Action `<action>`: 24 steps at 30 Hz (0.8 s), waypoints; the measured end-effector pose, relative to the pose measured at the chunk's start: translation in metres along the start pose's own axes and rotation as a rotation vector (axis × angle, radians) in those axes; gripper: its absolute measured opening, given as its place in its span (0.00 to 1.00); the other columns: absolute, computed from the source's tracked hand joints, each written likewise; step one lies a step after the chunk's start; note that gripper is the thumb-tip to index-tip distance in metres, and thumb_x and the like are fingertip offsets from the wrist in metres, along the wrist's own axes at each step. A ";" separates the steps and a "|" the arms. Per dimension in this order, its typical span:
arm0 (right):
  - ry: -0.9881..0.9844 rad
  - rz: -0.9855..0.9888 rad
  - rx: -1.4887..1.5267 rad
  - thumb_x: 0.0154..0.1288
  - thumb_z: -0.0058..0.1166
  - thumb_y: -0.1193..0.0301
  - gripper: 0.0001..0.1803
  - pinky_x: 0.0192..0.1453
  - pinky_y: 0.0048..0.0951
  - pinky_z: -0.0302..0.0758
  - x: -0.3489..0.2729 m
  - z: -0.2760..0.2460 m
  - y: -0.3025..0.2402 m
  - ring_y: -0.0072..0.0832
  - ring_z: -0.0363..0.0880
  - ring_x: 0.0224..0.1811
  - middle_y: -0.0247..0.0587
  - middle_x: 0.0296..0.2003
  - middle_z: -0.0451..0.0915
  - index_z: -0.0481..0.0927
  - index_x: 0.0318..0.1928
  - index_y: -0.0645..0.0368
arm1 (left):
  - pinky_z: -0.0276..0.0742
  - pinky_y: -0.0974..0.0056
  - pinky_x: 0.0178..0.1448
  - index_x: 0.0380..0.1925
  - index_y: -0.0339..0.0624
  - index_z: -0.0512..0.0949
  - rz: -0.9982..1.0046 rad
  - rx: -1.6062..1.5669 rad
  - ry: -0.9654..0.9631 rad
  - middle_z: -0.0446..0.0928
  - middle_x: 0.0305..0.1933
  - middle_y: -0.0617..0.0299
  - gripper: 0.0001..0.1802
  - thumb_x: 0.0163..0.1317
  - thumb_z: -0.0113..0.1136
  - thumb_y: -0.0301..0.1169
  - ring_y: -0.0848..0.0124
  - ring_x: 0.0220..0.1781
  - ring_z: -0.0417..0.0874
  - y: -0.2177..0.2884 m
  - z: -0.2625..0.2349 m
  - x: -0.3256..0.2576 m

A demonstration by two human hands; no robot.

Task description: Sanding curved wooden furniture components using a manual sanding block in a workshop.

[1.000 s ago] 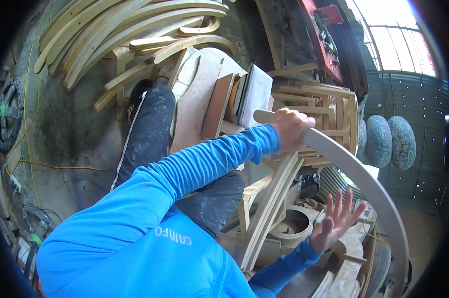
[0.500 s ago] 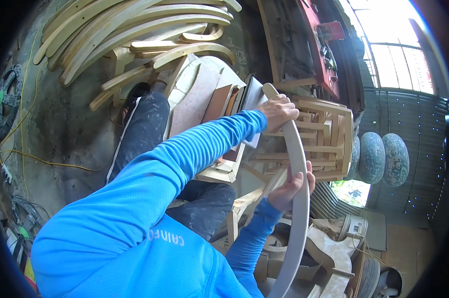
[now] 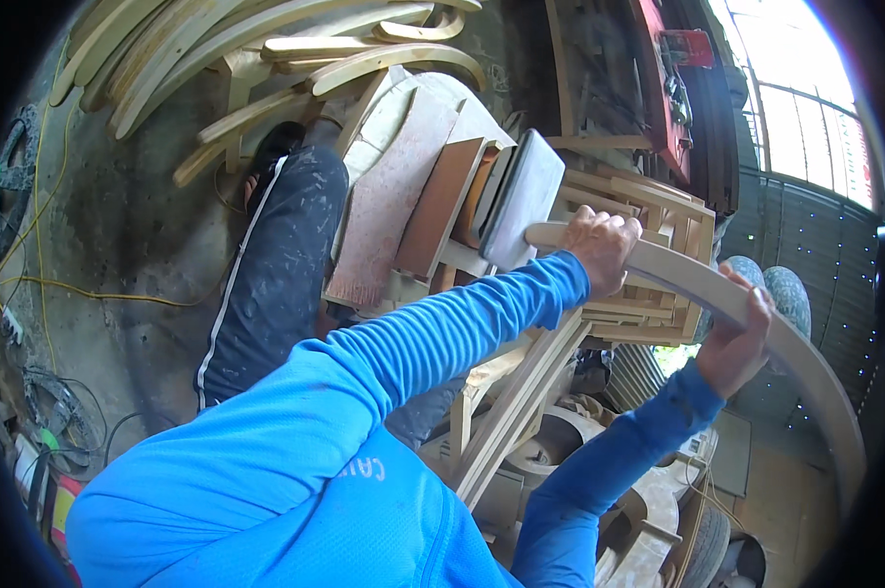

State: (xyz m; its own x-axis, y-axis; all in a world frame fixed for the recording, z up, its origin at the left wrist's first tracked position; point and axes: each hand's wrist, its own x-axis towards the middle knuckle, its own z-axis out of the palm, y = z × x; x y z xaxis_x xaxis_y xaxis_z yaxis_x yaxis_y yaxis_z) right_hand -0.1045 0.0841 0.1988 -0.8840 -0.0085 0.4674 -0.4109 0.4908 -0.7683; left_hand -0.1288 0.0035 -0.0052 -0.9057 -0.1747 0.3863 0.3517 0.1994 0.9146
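My left hand [image 3: 604, 250] is closed over a pale, curved wooden piece [image 3: 682, 271], close to its rounded end. Farther along, my right hand [image 3: 741, 338] grips the same piece from below, fingers over its upper edge. The piece arcs down to the right, its far end near the rim of the view. Its rounded end lies beside a flat, light-faced rectangular pad [image 3: 526, 201] with a dark edge; I cannot tell whether they touch. Left of the pad, a brown board [image 3: 440, 208] and a dusty pinkish board [image 3: 393, 196] lean on a wooden stand.
Several curved wooden pieces [image 3: 183, 64] are piled at the far left. Slatted wooden frames [image 3: 648, 304] stand behind my hands, and long wooden strips [image 3: 521, 416] lie beneath my right arm. A yellow cord [image 3: 99, 292] runs over the floor at left. A red bench [image 3: 666, 98] stands at the back.
The curved piece has swung from nearly upright to slanting down to the right. My right hand has moved right and up, my left hand right and slightly down. Both keep hold.
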 end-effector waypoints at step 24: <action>-0.195 -0.064 0.548 0.76 0.54 0.44 0.25 0.62 0.43 0.76 -0.034 -0.052 -0.025 0.38 0.83 0.48 0.42 0.39 0.83 0.78 0.48 0.54 | 0.77 0.52 0.47 0.40 0.46 0.76 0.438 -0.080 -0.006 0.80 0.34 0.56 0.13 0.58 0.66 0.35 0.57 0.38 0.86 0.030 -0.018 -0.027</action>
State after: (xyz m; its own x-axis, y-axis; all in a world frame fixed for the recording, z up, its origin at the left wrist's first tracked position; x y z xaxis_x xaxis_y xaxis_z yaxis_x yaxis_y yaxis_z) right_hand -0.0524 0.1177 0.2245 -0.8568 -0.2094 0.4712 -0.4745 -0.0377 -0.8795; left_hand -0.0892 -0.0033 0.0135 -0.6683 -0.0849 0.7391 0.7196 0.1784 0.6711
